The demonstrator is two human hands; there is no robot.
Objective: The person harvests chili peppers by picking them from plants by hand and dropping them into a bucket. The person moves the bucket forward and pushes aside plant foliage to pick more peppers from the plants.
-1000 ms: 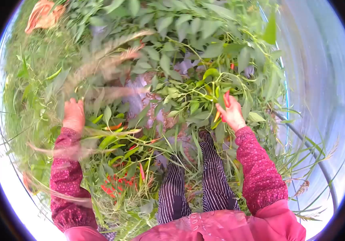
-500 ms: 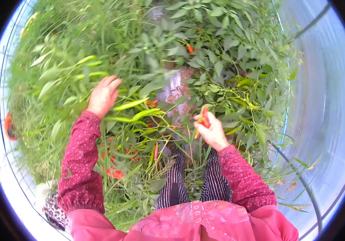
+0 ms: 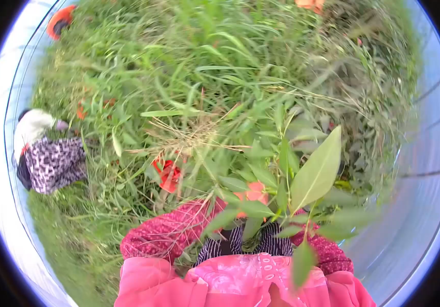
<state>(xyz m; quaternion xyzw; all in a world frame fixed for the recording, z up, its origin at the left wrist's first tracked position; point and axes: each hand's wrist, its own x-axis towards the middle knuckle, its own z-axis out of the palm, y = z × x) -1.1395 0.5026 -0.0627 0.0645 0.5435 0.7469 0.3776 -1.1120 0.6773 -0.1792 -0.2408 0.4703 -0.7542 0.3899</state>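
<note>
My left sleeve [image 3: 174,230] reaches inward across my front. At its end, a salmon-coloured patch that looks like my left hand [image 3: 253,193] shows between leaves in front of my legs; its fingers cannot be made out. My right sleeve [image 3: 332,256] is bent in toward the same spot, and leaves cover my right hand. A leafy pepper plant stem [image 3: 281,189] with a large pale green leaf [image 3: 316,171] rises close to the camera, over both forearms. Whatever the hands hold is hidden.
A bright red object [image 3: 168,175] lies in the grass beyond my left forearm. Another person [image 3: 51,148] bends over at the left. An orange object [image 3: 60,21] is at the far left. Dry grass [image 3: 194,135] and tall weeds fill the middle; plastic sheeting [image 3: 420,215] borders the right.
My view has swung left and up. Both arms have drawn in to the middle, near my legs. The red peppers seen in my right hand are now out of sight behind leaves.
</note>
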